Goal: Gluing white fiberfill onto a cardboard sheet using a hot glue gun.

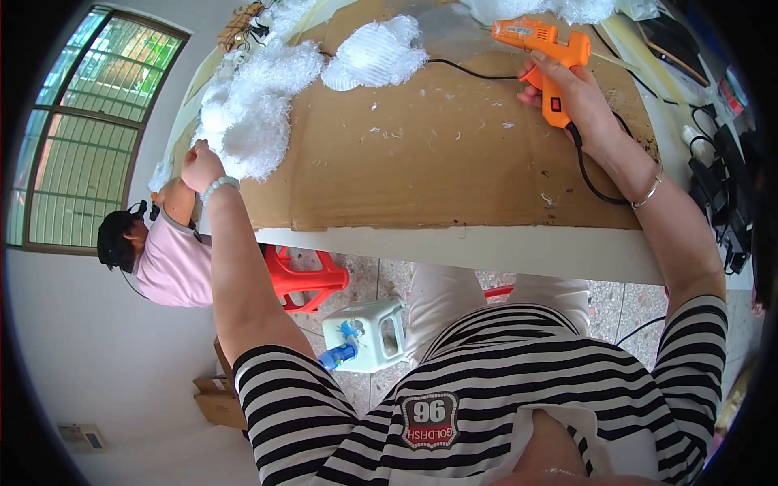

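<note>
Along the near side of the room runs a long white table (454,253), mostly covered by a broad brown cardboard sheet (421,170) whose near edge sits just short of the table's own. Beyond the table's left end is another person in a pink top (174,263). On the cardboard's left side lies a large, loose heap of fluffy white shredded fibre (259,101), its long axis slanting from the near left toward the far right. The left hand (203,168) is at its near left edge, thumb and fingers drawn together; whether a strand is pinched between them I cannot tell.

Right of that heap and farther off, well apart from both hands, rests a smaller white ridged piece with a fuzzy rim (377,53). Out at the far right, the right hand (579,97) is clamped around the handle of an orange plastic glue gun (563,50), fingers curled at the trigger. The gun's barrel lies crosswise, its front end facing left, while the handle slopes back toward the wearer. The heap is thus to the right hand's left, across the bare cardboard, and the left hand is much nearer it. A black cord (583,166) drops from the handle; tiny white scraps (509,125) dot the cardboard.
</note>
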Tool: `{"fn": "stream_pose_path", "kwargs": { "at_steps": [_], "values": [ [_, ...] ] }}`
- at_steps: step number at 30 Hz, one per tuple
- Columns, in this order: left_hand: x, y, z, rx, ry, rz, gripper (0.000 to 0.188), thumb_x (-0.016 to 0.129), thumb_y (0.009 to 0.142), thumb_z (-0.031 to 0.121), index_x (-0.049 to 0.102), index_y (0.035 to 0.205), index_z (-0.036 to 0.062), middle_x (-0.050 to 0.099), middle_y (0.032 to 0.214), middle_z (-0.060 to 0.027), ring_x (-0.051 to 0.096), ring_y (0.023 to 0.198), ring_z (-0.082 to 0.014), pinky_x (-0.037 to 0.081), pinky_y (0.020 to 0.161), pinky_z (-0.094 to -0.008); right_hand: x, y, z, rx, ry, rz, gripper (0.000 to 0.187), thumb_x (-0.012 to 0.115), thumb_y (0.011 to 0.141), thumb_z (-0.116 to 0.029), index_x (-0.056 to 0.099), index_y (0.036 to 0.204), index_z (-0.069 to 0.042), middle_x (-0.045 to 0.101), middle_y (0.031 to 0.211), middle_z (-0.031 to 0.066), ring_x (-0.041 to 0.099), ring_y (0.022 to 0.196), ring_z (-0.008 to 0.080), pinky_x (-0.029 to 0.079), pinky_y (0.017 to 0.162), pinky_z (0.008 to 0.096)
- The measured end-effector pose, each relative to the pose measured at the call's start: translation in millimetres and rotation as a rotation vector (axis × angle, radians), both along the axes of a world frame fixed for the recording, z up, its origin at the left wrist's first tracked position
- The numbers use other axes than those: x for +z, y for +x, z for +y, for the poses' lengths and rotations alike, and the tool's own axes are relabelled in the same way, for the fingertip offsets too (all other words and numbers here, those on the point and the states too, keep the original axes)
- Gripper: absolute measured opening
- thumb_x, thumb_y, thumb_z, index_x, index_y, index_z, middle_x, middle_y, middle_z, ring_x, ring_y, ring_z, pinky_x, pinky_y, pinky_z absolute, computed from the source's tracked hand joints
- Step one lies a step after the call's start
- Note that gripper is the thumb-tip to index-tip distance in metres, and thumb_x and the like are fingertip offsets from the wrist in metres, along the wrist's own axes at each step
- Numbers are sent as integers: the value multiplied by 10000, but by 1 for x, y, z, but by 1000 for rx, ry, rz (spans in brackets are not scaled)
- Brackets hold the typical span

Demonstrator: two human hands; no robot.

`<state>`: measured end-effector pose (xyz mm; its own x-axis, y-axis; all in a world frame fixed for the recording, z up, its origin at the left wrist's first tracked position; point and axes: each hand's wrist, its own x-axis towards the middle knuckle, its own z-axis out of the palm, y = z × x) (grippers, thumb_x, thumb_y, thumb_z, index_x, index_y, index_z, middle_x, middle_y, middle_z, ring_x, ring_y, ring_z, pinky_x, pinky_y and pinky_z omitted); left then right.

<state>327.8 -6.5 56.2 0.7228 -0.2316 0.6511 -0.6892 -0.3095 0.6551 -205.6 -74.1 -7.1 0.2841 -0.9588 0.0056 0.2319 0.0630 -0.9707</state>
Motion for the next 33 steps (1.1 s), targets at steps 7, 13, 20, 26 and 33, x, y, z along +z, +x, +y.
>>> {"fn": "stream_pose_path", "kwargs": {
  "at_steps": [7, 13, 20, 26, 33],
  "values": [
    [31, -177, -2, -866, 39, -212, 228, 438, 804, -80, 651, 813, 0, 628, 723, -19, 548, 614, -96, 426, 596, -210, 4, 5, 2, -6, 8, 21, 314, 517, 948, -326, 592, 939, -21, 585, 813, 35, 613, 765, 124, 511, 736, 251],
    [54, -376, 63, -1731, 115, -670, 85, 526, 606, -25, 553, 651, 41, 511, 639, -55, 532, 600, -239, 463, 573, -328, 6, -2, 7, -4, 17, 39, 314, 549, 924, -349, 585, 931, -37, 586, 814, 36, 610, 744, 127, 488, 698, 252],
    [10, -451, 117, -1811, 75, -403, 148, 645, 714, 215, 655, 826, 120, 594, 951, 40, 536, 964, -159, 465, 848, -342, 9, -11, 19, 9, -63, 72, 330, 545, 919, -367, 590, 936, -41, 588, 786, 24, 602, 717, 114, 486, 676, 251],
    [6, -502, 127, -1994, 100, -387, 169, 647, 694, 194, 646, 844, 115, 563, 895, 25, 534, 894, -169, 473, 793, -339, 17, -32, 24, 11, -92, 21, 315, 579, 902, -346, 574, 963, -37, 577, 799, 32, 587, 700, 119, 471, 665, 261],
    [21, -548, 122, -2156, 92, -446, 202, 651, 671, 169, 636, 864, 110, 526, 830, 8, 533, 813, -180, 481, 728, -335, 22, -41, 21, 30, -130, -23, 313, 612, 885, -321, 556, 998, -35, 560, 802, 37, 570, 679, 123, 461, 645, 270]
  ]
}}
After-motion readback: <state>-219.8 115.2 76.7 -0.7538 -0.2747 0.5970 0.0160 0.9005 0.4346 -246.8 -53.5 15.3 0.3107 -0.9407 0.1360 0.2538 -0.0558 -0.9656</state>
